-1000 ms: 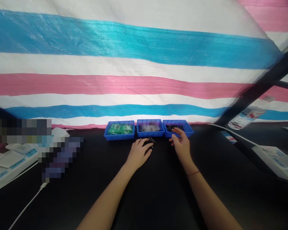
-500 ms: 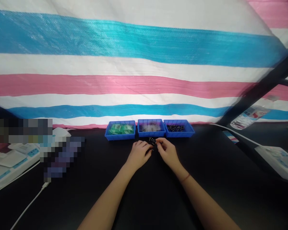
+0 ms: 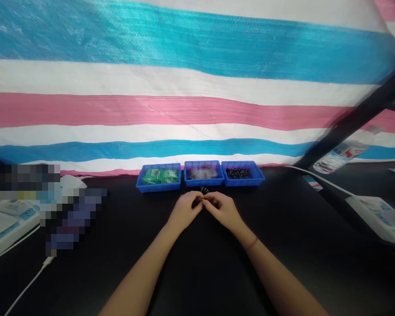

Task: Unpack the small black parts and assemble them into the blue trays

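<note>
My left hand (image 3: 186,210) and my right hand (image 3: 224,211) meet at the fingertips over the black table (image 3: 204,267). Both are pinched around something too small to make out. Just beyond the fingertips lies a little pile of small black pieces (image 3: 204,190). Behind it stand three blue trays in a row. The left tray (image 3: 159,188) holds green packets (image 3: 160,176), the middle tray (image 3: 204,182) holds clear, greyish pieces (image 3: 203,172), and the right tray (image 3: 246,181) holds small black parts (image 3: 238,173).
Power strips (image 3: 375,215) with cables sit at the right, and another (image 3: 6,228) at the left beside a blurred dark object (image 3: 77,219). A clear bottle (image 3: 339,157) lies tilted at the back right. A striped sheet (image 3: 191,112) hangs behind the trays.
My hands were apart and have come together at the fingertips. My right hand has moved left, off the right side of the black pile. The camera view has shifted slightly.
</note>
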Demonstrator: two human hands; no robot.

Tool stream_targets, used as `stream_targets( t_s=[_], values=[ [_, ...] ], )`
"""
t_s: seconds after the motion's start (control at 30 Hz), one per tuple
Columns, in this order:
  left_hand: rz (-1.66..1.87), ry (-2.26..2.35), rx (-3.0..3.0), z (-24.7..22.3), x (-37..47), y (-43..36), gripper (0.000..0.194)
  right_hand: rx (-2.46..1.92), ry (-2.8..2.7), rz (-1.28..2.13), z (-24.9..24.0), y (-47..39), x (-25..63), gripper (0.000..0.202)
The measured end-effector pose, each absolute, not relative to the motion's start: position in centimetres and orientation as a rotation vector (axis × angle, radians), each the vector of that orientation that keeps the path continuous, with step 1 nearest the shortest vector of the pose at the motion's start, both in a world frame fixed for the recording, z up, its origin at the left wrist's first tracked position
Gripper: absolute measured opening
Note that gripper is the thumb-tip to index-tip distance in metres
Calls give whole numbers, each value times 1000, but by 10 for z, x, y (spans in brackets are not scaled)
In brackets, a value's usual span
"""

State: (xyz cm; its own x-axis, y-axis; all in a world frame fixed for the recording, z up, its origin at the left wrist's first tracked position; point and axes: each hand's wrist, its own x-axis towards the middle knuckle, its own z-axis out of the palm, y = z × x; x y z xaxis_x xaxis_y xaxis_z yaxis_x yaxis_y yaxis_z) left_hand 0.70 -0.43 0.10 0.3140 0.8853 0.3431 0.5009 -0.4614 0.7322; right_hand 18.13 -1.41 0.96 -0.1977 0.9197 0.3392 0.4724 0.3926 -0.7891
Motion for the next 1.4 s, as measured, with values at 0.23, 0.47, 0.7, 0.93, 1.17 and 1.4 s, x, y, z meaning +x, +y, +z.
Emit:
stream_targets(
  t_s=[0.23, 0.47, 0.7, 0.93, 1.17, 1.4],
  values=[
    [1061, 1227, 1999, 2, 7, -5, 14, -1210, -1825, 649, 10, -14, 179, 11],
    [1074, 1197, 1993, 2, 7, -5, 21, -1159, -1796, 613, 9, -16, 179, 13],
    [1063, 1209, 2010, -1, 6, -1, 17, -1176, -1774, 624, 10, -14, 178, 14],
    [1068, 1228, 1986, 2, 6, -3, 19, -1203, -1753, 621, 5, -13, 178, 10],
    [1057, 1243, 1963, 1, 4, -2, 20, -1161, -1793, 620, 8, -14, 178, 9],
    [1064, 1225, 1942, 3, 4, -3, 19, -1221, -1762, 638, 6, -13, 178, 9]
  ],
)
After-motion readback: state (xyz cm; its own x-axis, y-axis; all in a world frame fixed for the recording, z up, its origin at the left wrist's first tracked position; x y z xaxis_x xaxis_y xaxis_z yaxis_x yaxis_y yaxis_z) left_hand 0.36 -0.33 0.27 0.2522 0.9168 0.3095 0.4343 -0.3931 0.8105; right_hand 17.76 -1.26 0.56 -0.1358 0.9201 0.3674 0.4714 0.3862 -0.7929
